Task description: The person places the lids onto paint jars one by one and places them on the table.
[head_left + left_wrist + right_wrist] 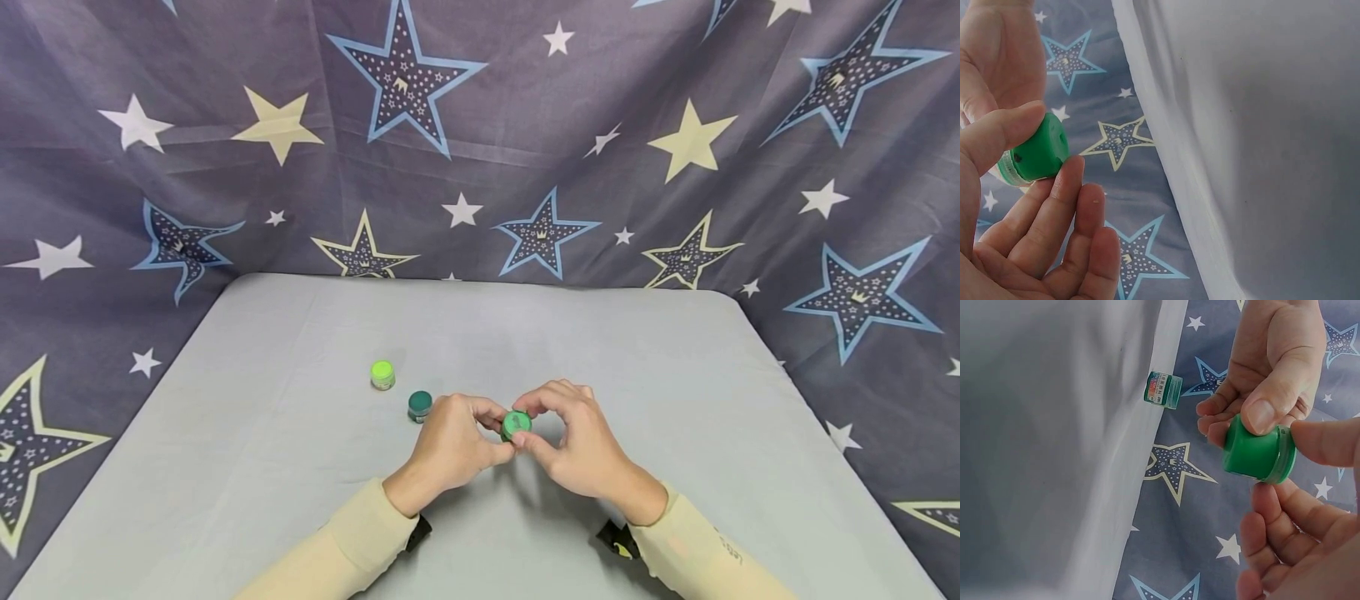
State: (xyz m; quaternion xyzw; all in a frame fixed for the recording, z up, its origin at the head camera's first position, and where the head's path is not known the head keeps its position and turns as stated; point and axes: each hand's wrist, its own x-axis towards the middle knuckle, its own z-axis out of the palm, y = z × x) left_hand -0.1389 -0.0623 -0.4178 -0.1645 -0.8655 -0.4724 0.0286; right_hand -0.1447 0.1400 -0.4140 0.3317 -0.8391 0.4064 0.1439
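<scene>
A small green paint jar [517,423] is held between both hands over the table, its round top facing the head camera. My left hand [461,446] pinches the smooth green body between thumb and fingers. From the other side my right hand [577,437] grips the clear rim at the jar's lid end, thumb and fingertips across it. In the right wrist view the jar [1250,450] lies sideways, with the clear part toward my right thumb. The left wrist view shows a dark spot on the jar [1046,147] near its clear edge.
A dark green jar [420,405] stands on the table just left of my left hand. Farther left and back is a lime-green jar [382,374]. The pale cloth-covered table [637,350] ends at a star-patterned curtain [510,167].
</scene>
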